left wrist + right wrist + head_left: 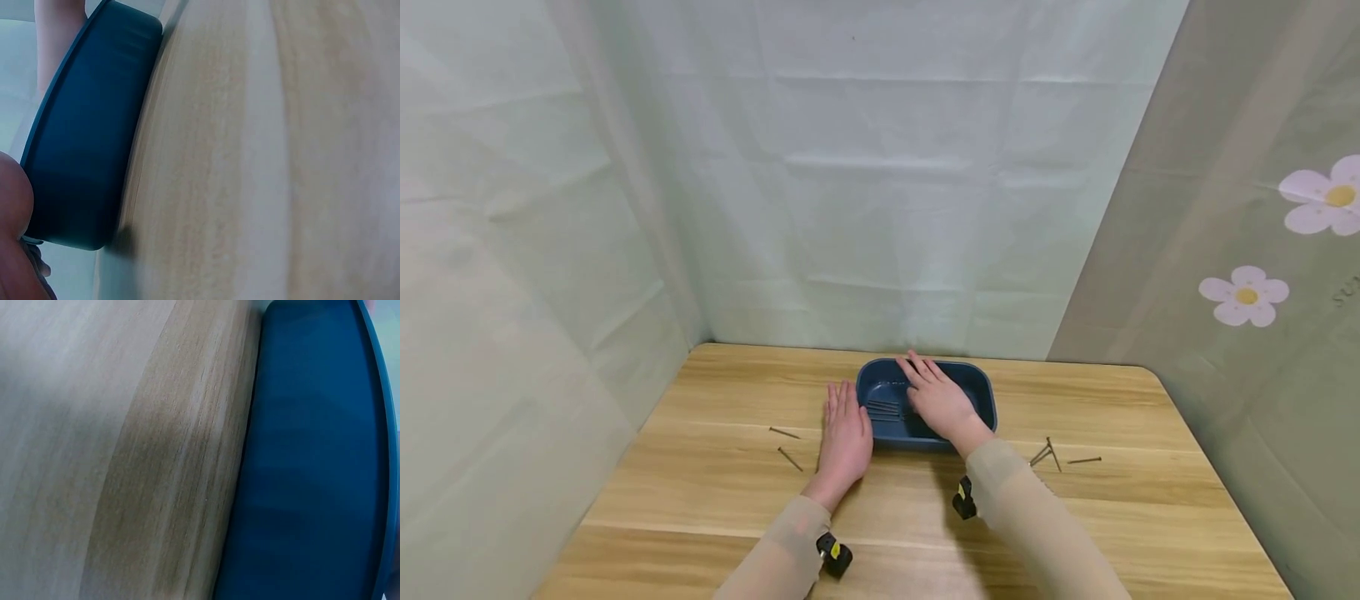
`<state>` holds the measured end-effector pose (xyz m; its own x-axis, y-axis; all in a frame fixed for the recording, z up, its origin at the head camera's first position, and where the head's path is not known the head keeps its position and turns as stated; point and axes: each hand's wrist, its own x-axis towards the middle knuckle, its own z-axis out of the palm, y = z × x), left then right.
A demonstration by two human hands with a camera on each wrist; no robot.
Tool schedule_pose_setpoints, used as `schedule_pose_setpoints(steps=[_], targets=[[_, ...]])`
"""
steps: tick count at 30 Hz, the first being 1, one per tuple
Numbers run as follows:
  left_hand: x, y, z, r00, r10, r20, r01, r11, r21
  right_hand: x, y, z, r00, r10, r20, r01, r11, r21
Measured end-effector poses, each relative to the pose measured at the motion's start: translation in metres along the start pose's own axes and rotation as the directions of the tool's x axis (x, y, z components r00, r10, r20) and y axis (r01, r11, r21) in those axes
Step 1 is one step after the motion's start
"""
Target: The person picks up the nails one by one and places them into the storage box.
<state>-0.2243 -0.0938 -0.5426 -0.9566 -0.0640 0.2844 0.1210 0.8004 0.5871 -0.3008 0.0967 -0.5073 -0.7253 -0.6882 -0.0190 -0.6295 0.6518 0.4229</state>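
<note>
A dark blue rectangular tray point(917, 444) sits on the wooden table, with several nails point(882, 411) lying side by side in its left part. My left hand point(846, 433) rests along the tray's left end, fingers straight and pointing away from me. Over the tray's inside reaches my right hand point(942, 402), its fingers extended toward the far rim; the hand hides part of the tray floor. In the left wrist view the tray's outer wall point(94, 125) stands beside the left hand point(12, 206). The right wrist view shows mostly the tray's near wall point(312, 456).
Two loose nails point(790, 458) lie on the table point(715, 492) left of the left hand. Several more nails point(1053, 454) lie to the right of the tray, some crossing. A pale curtain point(880, 208) hangs behind the table's back edge.
</note>
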Motion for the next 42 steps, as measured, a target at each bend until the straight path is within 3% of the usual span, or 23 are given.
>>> schedule_pose_setpoints(steps=[4,9,16,28,36,42], targets=[[0.001,0.001,-0.001,1.000,0.002,-0.002,-0.002,1.000,-0.002,0.001,0.002,0.001,0.998,0.004,-0.059,0.001,0.996,0.094],[0.002,-0.001,0.000,1.000,0.010,-0.014,-0.010,1.000,-0.006,-0.001,0.005,0.001,0.989,0.027,-0.144,0.009,0.969,0.246],[0.002,-0.001,0.000,1.000,0.009,-0.011,-0.009,1.000,-0.007,-0.008,0.008,0.002,0.975,0.065,-0.212,0.015,0.934,0.356],[0.001,-0.001,0.000,1.000,-0.002,-0.003,0.002,1.000,-0.018,-0.020,0.014,0.007,0.975,0.160,-0.155,-0.067,0.875,0.480],[0.002,-0.001,0.002,1.000,0.001,-0.022,-0.001,1.000,-0.018,-0.030,0.021,0.009,0.963,0.236,-0.128,-0.109,0.782,0.614],[0.001,-0.002,0.003,1.000,0.001,-0.020,-0.001,1.000,-0.002,-0.039,0.026,0.012,0.954,0.273,-0.127,-0.132,0.758,0.639]])
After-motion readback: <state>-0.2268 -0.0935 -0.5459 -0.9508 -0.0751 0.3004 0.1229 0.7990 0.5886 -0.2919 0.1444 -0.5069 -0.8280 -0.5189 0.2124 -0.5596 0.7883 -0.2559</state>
